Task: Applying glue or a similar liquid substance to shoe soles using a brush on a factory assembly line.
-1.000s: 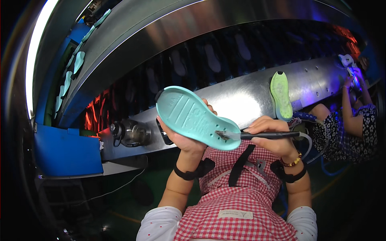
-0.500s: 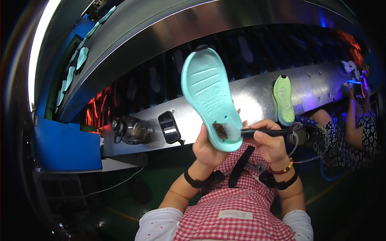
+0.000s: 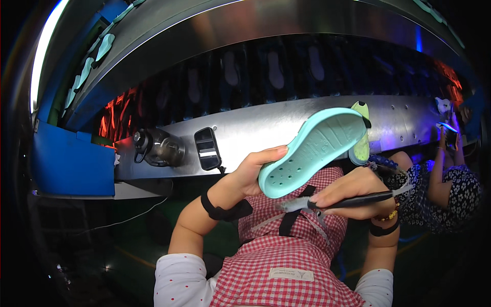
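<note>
A turquoise shoe sole (image 3: 312, 148) with a raised rim and several small holes is tilted up in my left hand (image 3: 250, 171). That hand's thumb lies over the rim near the holed end, and its other fingers are partly hidden behind the sole. My right hand (image 3: 358, 189) is closed round the black handle of a brush (image 3: 332, 202). The pale bristles point left, below the sole and apart from it. A thin clear tube runs near the handle's rear end. Behind the turquoise sole, a yellow-green sole (image 3: 361, 146) rests on the metal ledge, partly covered.
On the metal ledge (image 3: 240, 128) stand a dark see-through bottle (image 3: 161, 147) and a black phone-like case (image 3: 207, 148). Beyond runs a dark conveyor carrying soles (image 3: 276, 69). A blue cabinet (image 3: 71, 158) is at left. At right sits another person (image 3: 445, 174), hands at work.
The turquoise sole has swung to the right and tilted, its far end now over the yellow-green sole. My right hand has drawn the brush out of the sole, down and to the right.
</note>
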The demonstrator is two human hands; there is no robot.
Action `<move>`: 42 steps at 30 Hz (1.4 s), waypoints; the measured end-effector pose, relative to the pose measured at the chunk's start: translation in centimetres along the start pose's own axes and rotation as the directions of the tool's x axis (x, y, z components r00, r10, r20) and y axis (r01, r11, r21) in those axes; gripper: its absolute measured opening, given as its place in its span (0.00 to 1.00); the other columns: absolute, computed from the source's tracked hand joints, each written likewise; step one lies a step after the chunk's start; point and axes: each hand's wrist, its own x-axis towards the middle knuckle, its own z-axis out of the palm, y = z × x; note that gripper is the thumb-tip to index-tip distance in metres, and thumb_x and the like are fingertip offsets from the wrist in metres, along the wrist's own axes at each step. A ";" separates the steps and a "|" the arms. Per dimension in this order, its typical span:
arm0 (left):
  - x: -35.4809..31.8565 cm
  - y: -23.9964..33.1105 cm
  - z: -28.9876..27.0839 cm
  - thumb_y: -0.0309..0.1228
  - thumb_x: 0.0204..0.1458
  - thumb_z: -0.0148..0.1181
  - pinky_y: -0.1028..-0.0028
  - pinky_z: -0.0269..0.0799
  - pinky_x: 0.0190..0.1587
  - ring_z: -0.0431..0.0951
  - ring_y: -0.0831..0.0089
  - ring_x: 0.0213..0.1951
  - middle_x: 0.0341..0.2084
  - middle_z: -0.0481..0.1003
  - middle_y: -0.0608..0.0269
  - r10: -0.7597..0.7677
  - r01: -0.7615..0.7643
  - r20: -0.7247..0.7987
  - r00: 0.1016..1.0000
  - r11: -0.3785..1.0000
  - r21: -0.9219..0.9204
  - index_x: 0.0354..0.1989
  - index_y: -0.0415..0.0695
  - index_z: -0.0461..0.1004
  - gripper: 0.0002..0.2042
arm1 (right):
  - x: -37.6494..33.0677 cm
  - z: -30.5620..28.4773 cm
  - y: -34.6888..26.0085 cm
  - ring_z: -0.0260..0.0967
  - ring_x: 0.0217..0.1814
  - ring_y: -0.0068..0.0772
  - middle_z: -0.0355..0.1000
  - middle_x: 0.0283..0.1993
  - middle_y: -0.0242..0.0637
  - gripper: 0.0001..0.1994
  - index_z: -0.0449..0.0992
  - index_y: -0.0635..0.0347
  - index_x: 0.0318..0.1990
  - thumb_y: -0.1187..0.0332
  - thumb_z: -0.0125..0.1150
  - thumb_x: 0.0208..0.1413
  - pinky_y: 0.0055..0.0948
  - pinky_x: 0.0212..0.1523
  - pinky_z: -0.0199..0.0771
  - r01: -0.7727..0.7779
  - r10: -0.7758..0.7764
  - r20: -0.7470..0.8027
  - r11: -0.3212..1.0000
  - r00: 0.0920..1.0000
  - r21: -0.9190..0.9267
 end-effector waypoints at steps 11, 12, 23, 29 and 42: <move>-1.4 1.6 1.6 0.40 0.52 0.45 0.69 0.65 0.49 0.69 0.63 0.47 0.48 0.65 0.45 -0.167 0.175 -0.054 0.984 0.957 0.233 0.55 0.32 0.57 0.27 | 0.1 -1.6 -0.7 0.72 0.43 0.36 0.73 0.39 0.41 0.11 0.75 0.62 0.37 0.75 0.61 0.42 0.28 0.44 0.71 -0.036 0.058 0.151 0.989 0.987 -0.143; -1.3 1.9 1.8 0.41 0.51 0.45 0.69 0.64 0.49 0.69 0.63 0.47 0.49 0.65 0.44 -0.161 0.169 -0.052 0.986 0.943 0.287 0.55 0.31 0.58 0.27 | -0.1 -1.5 0.3 0.72 0.42 0.36 0.74 0.38 0.41 0.11 0.75 0.63 0.36 0.75 0.61 0.41 0.28 0.43 0.72 -0.034 0.046 0.128 0.995 0.991 -0.096; -2.6 3.0 0.2 0.42 0.50 0.47 0.74 0.69 0.43 0.73 0.67 0.40 0.42 0.70 0.46 0.069 -0.061 -0.003 0.998 0.899 0.434 0.52 0.32 0.61 0.27 | -2.1 -0.4 2.0 0.73 0.40 0.34 0.74 0.37 0.42 0.10 0.77 0.62 0.34 0.77 0.63 0.40 0.26 0.41 0.73 -0.038 0.030 -0.069 0.993 0.997 -0.116; -4.0 3.1 0.8 0.42 0.49 0.45 0.75 0.68 0.42 0.73 0.67 0.39 0.42 0.69 0.46 0.152 -0.119 -0.042 0.987 0.891 0.438 0.53 0.31 0.60 0.28 | -1.6 -0.1 1.4 0.73 0.40 0.35 0.73 0.38 0.45 0.11 0.76 0.65 0.34 0.79 0.64 0.38 0.25 0.42 0.73 -0.028 -0.023 -0.290 0.985 0.957 -0.172; 0.7 -1.8 -1.4 0.69 0.43 0.19 0.54 0.60 0.53 0.64 0.52 0.51 0.48 0.64 0.46 0.346 -0.336 -0.009 0.938 0.903 -0.269 0.58 0.41 0.52 0.46 | -0.8 3.3 4.3 0.67 0.29 0.16 0.73 0.30 0.37 0.10 0.76 0.67 0.35 0.79 0.61 0.42 0.13 0.28 0.64 -0.232 0.312 -0.369 0.941 0.876 0.246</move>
